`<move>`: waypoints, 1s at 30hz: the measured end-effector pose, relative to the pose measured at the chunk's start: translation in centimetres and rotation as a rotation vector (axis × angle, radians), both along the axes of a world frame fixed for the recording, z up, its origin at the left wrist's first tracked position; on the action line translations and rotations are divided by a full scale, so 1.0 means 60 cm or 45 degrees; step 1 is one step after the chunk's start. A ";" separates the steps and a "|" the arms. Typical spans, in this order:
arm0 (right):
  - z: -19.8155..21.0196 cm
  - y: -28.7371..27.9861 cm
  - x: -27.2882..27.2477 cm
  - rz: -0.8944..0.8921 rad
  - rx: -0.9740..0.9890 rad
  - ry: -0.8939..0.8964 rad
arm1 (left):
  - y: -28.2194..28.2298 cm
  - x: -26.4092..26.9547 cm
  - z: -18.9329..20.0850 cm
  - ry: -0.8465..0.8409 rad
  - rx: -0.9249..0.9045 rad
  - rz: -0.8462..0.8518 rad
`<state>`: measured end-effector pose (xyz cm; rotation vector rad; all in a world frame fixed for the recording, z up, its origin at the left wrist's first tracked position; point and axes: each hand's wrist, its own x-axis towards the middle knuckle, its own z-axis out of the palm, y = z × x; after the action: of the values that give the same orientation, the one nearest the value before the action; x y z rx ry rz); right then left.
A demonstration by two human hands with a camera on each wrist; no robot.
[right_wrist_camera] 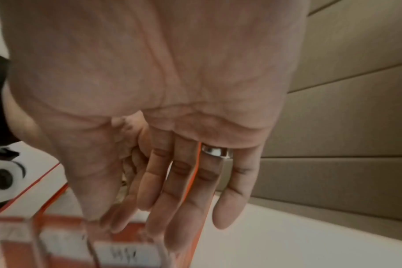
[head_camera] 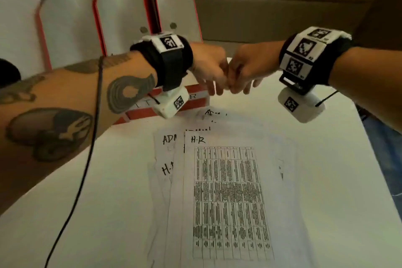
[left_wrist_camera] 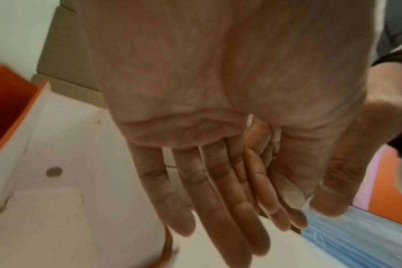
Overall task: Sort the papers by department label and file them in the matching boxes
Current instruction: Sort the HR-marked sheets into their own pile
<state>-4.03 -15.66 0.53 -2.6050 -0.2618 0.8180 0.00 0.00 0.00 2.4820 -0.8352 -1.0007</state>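
Observation:
A fanned stack of printed papers lies on the white table. Its top sheet is marked H.R, and a sheet under it reads ADM. Three white file boxes with red edges stand at the back left. Another box front shows below my hands. My left hand and right hand meet above the far end of the stack and touch each other. Both show straight fingers in the wrist views, left hand and right hand, and hold nothing. A blurred labelled box sits below the right fingers.
A black cable hangs from my left wrist across the table's left side. A beige panelled wall rises behind the table. The table's right edge borders blue trousers. An open white box with an orange rim lies left of my left hand.

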 end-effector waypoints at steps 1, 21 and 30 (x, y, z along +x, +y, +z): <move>-0.026 -0.002 0.000 0.021 -0.030 0.039 | 0.002 -0.001 -0.024 0.002 0.052 -0.040; -0.206 -0.024 -0.152 -0.137 -0.499 -0.232 | 0.083 -0.128 -0.205 -0.608 0.637 -0.251; -0.202 -0.057 -0.183 -0.287 -0.325 -0.567 | 0.139 -0.118 -0.189 -0.592 0.089 0.070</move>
<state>-15.02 -19.05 -11.56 -2.9648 0.0208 0.1969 -7.08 8.34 -11.37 2.8293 -0.8651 -0.4404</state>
